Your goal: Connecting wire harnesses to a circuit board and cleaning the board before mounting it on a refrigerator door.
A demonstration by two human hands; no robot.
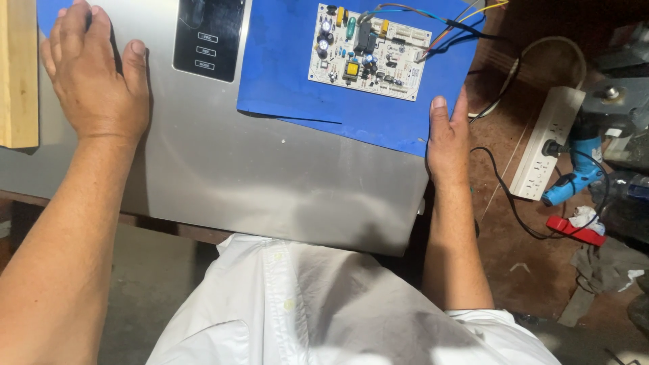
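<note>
A: The metal panel (257, 176), that brushed grey sheet across the bench, lies flat right in front of the person's white shirt (324, 304), its near edge hanging a little over the bench edge.

B: And the hands?

A: The left hand (94, 74) is spread flat on the panel's top left corner, fingers apart, palm down, gripping nothing. The right hand (446, 138) lies along the panel's right edge, fingers straight and together; whether the thumb hooks under the edge I can't tell.

B: How would it handle?

A: I'd judge it stiff, fairly heavy and slick, with thin edges. Best taken by the two side edges, not by the black control window (206, 37) near the top.

B: What's lying on it?

A: A blue mat (284, 81) over the upper right part, and on that a white circuit board (368, 51), fragile-looking, with coloured wires (439, 20) running off to the right. Tilt the panel and both would likely slide.

B: Further out?

A: A wooden plank (17, 67) at the left edge. To the right, on the brown bench, a white power strip (547, 142) and a blue drill (574, 169).
</note>
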